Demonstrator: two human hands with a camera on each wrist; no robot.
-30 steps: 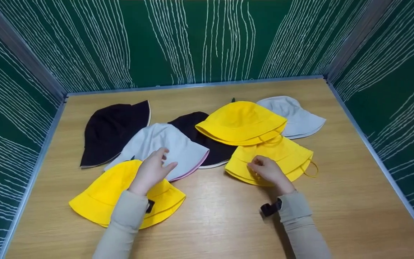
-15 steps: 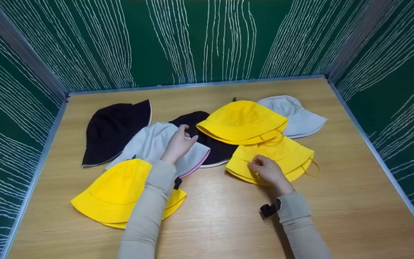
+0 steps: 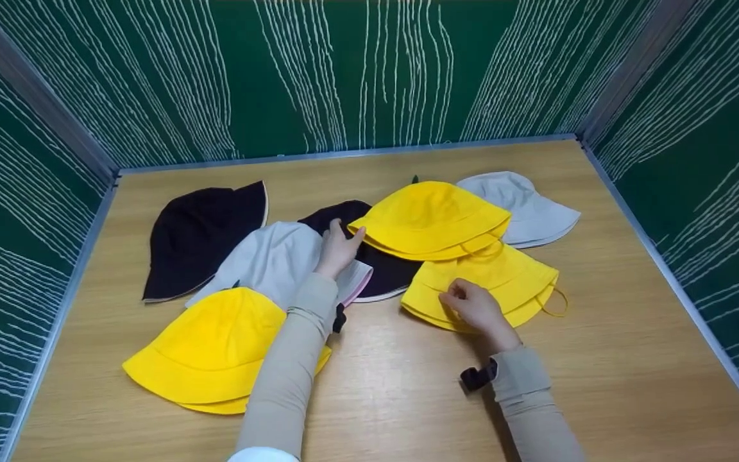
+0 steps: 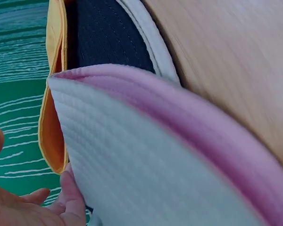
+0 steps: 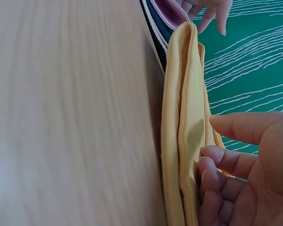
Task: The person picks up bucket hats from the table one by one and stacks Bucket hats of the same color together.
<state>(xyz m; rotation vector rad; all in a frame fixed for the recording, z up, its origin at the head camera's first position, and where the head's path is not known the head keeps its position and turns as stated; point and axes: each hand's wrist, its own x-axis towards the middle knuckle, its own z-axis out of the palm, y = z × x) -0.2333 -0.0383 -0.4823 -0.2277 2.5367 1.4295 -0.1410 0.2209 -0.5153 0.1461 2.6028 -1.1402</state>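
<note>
Left hand: the person's left hand (image 3: pixel 339 249) reaches over the pink-lined white hat (image 3: pixel 273 253); its fingers are spread and relaxed, at the brim tip of the upper yellow hat (image 3: pixel 437 215). Whether they touch it, I cannot tell.
Right hand: the right hand (image 3: pixel 477 308) hangs loosely curled, gripping nothing, just over the lower yellow hat (image 3: pixel 504 282).
Yellow hats: the upper one overlaps the lower one, right of centre on the wooden tabletop (image 3: pixel 395 385); another yellow hat (image 3: pixel 209 353) lies front left.
Dark hats: the middle dark hat (image 3: pixel 392 273) is partly under the upper yellow one; the left dark hat (image 3: pixel 203 234) lies back left.
Far right: a plain white hat (image 3: pixel 517 205).
</note>
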